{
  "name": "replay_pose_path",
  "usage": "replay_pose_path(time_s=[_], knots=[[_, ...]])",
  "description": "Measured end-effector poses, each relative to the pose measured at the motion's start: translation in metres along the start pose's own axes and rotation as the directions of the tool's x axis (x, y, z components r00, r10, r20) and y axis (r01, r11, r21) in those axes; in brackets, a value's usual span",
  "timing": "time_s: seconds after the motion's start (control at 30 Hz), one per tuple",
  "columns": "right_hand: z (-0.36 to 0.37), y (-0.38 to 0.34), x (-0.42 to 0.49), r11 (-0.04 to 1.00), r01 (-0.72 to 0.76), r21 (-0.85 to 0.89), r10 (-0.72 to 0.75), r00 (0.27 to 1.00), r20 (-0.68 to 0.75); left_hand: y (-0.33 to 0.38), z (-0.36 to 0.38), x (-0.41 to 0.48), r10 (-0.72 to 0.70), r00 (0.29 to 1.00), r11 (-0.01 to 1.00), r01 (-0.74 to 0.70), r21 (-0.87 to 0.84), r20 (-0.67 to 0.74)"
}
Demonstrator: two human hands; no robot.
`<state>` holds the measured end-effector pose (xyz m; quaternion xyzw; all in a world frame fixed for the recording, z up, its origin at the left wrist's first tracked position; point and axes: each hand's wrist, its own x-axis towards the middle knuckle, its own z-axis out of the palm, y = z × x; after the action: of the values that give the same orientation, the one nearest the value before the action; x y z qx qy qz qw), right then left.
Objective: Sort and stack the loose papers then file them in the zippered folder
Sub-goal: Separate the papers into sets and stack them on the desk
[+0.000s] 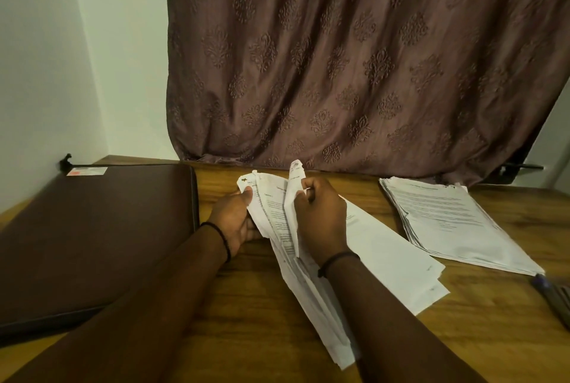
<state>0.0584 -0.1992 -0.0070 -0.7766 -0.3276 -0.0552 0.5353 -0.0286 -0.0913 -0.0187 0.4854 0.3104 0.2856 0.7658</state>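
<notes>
- Both hands, left hand (234, 222) and right hand (320, 216), grip my loose papers (277, 228), closed, mid-table.
- Sorting, I judge; next I'd square them onto the stack (453, 222).
- Zippered folder (92, 234) lies shut, left.

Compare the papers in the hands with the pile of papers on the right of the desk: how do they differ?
The held papers are fanned and curled, raised at their far end by the left hand and right hand; the right-hand pile lies flat and untouched. The held papers sit mid-desk beside the brown folder; the pile lies farther from it. Both are white printed sheets.
</notes>
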Motion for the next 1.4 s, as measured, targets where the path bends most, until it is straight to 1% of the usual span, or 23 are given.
replay_pose_path(time_s=[0.07,0.13,0.17,0.23,0.3,0.4,0.43,0.5,0.53,0.6,0.63,0.67,0.7,0.73,0.77,0.8,0.83,0.93,1.0,1.17,1.23,1.33,1.4], knots=[[0.0,-0.001,0.0,1.0,0.017,-0.023,-0.017,1.0,0.018,0.0,-0.001,0.0,-0.002,1.0,1.0,0.002,0.003,0.007],[-0.001,-0.001,0.0,0.999,0.022,-0.029,-0.022,0.999,0.025,0.0,-0.001,0.0,0.032,0.999,0.998,-0.033,0.062,0.024],[-0.001,-0.002,0.0,0.999,0.016,-0.028,-0.015,1.0,0.025,-0.001,0.0,-0.002,0.065,0.997,0.993,-0.067,0.098,0.033],[-0.002,-0.002,0.0,0.999,0.004,-0.035,-0.004,1.0,0.018,-0.006,-0.001,0.0,0.194,0.981,0.959,-0.191,0.209,0.005],[-0.002,-0.002,0.0,0.999,-0.005,-0.044,0.006,1.0,0.009,-0.012,-0.001,0.003,0.357,0.934,0.868,-0.327,0.375,-0.013],[-0.002,0.0,0.0,0.998,0.015,-0.067,-0.015,1.0,0.0,-0.015,-0.002,0.004,0.473,0.881,0.745,-0.392,0.54,-0.013],[-0.002,0.0,0.001,0.997,0.019,-0.077,-0.02,1.0,-0.001,-0.017,-0.003,0.007,0.523,0.852,0.681,-0.405,0.61,-0.019],[-0.002,0.0,0.0,0.995,0.025,-0.099,-0.026,1.0,-0.008,-0.016,-0.003,0.007,0.581,0.813,0.535,-0.351,0.768,-0.033],[-0.002,0.0,0.0,0.993,0.031,-0.111,-0.033,0.999,-0.014,-0.014,-0.002,0.007,0.578,0.814,0.507,-0.31,0.804,-0.05],[-0.003,0.0,0.001,0.99,0.057,-0.133,-0.061,0.998,-0.024,-0.011,0.002,0.007,0.494,0.864,0.508,-0.196,0.839,-0.097],[-0.003,0.0,0.001,0.987,0.072,-0.146,-0.076,0.997,-0.022,-0.01,0.004,0.009,0.473,0.877,0.458,-0.159,0.875,-0.089],[-0.004,0.0,0.001,0.983,0.088,-0.162,-0.092,0.996,-0.019,-0.009,0.005,0.01,0.456,0.888,0.382,-0.132,0.915,-0.063],[-0.004,0.001,0.002,0.976,0.109,-0.188,-0.114,0.993,-0.014,-0.007,0.007,0.011,0.452,0.892,0.308,-0.131,0.942,-0.023],[-0.005,0.001,0.002,0.966,0.136,-0.22,-0.142,0.99,-0.01,-0.005,0.009,0.011,0.461,0.887,0.271,-0.141,0.952,0.001],[-0.005,0.0,0.003,0.953,0.167,-0.254,-0.174,0.985,-0.004,-0.005,0.009,0.013,0.48,0.877,0.25,-0.156,0.956,0.017],[-0.005,0.0,0.003,0.937,0.204,-0.284,-0.211,0.977,0.005,-0.004,0.011,0.012,0.509,0.861,0.259,-0.167,0.951,0.013],[-0.006,-0.002,0.003,0.919,0.242,-0.312,-0.249,0.968,0.019,-0.003,0.014,0.011,0.545,0.838,0.282,-0.189,0.94,0.005],[-0.012,-0.008,0.004,0.847,0.353,-0.397,-0.336,0.935,0.116,0.007,0.025,0.005,0.686,0.723,0.412,-0.291,0.863,-0.083],[-0.014,-0.014,0.002,0.806,0.404,-0.432,-0.36,0.915,0.182,0.021,0.032,-0.001,0.733,0.669,0.432,-0.323,0.842,-0.12],[-0.005,-0.016,-0.007,0.763,0.448,-0.466,-0.372,0.894,0.25,0.057,0.04,-0.016,0.834,0.532,0.417,-0.435,0.798,-0.146],[0.001,-0.013,-0.009,0.754,0.453,-0.476,-0.367,0.891,0.266,0.072,0.039,-0.028,0.879,0.444,0.4,-0.482,0.78,-0.177],[0.009,-0.008,-0.009,0.756,0.454,-0.471,-0.358,0.89,0.282,0.093,0.035,-0.042,0.936,0.286,0.334,-0.544,0.77,-0.205],[0.014,-0.007,-0.01,0.766,0.454,-0.455,-0.345,0.887,0.305,0.106,0.03,-0.05,0.954,0.212,0.297,-0.581,0.758,-0.212]])
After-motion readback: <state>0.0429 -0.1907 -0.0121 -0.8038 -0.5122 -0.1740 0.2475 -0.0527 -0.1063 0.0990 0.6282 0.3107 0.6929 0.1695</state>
